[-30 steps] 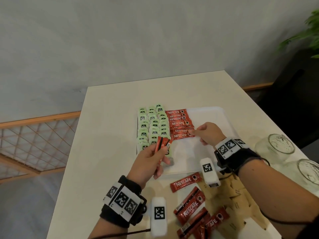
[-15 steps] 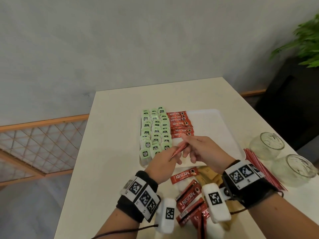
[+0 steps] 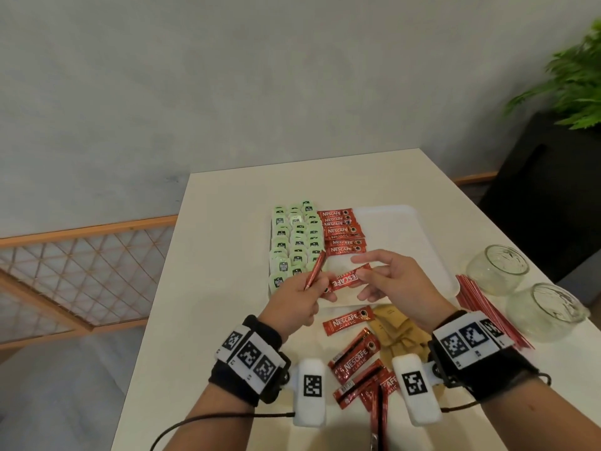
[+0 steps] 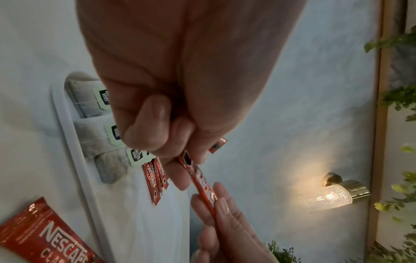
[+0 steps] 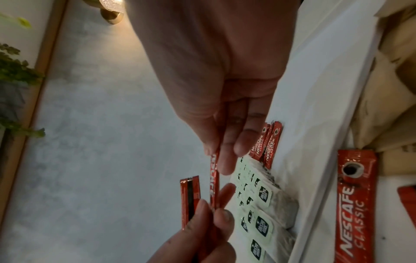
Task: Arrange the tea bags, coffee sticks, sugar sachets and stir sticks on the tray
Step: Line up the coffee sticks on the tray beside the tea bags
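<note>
Since half a second before, our right hand (image 3: 395, 281) had drawn one Nescafé coffee stick (image 3: 346, 278) out sideways, pinching its end while our left hand (image 3: 297, 301) gripped the other end and a second stick (image 3: 314, 271) pointing upward. Both hovered over the near edge of the white tray (image 3: 422, 242), beside the tea bags (image 3: 294, 245) and laid coffee sticks (image 3: 341, 231).

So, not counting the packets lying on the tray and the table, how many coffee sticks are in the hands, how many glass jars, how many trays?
Coffee sticks in hand: 2, the upright stick in the left hand, the crosswise stick between it and the right hand
Glass jars: 2
Tray: 1
Total: 5
</note>
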